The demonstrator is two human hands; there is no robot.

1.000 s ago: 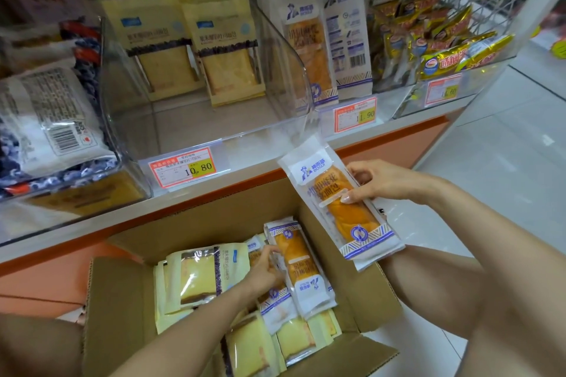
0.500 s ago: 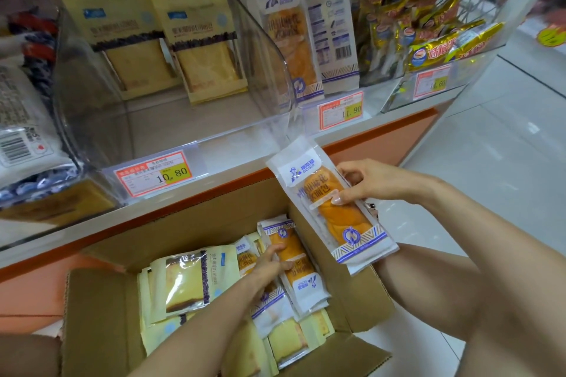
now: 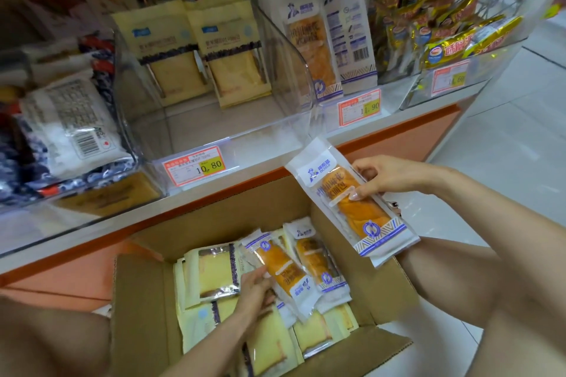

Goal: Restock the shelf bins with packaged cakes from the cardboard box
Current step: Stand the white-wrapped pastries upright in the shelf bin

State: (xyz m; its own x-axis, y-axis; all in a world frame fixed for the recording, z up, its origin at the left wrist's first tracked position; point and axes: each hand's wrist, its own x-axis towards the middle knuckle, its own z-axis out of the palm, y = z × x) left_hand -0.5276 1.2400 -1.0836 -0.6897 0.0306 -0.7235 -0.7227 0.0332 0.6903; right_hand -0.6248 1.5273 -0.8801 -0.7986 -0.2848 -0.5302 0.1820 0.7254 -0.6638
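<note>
Two white cake packs are held, one in each hand. The right hand (image 3: 395, 177) is closed on a pack (image 3: 352, 202), with the thumb on the front and the fingers behind. This pack is held tilted above the far right corner of the box (image 3: 144, 300), just below the shelf edge (image 3: 92, 223). The left hand (image 3: 254, 288) is down inside the box, its fingers curled round the left edge of a second pack (image 3: 284, 272), which is tipped up off the pile. A third pack (image 3: 318, 263) of the same kind lies just beside it, touching. The rest of the box is filled with yellow packs (image 3: 214, 269), laid flat in layers.

On the shelf, a clear bin (image 3: 291, 55) is seen with two upright yellow packs (image 3: 196, 49) leaned at its back and bare floor in front of them. A 10.80 tag (image 3: 196, 165) is fixed to its front. In the next bin to the right, standing white packs (image 3: 309, 40) are kept above an 11.90 tag (image 3: 360, 107). Gold packs (image 3: 444, 40) are heaped further right. A white bag (image 3: 70, 125) with a barcode lies in the left bin.
</note>
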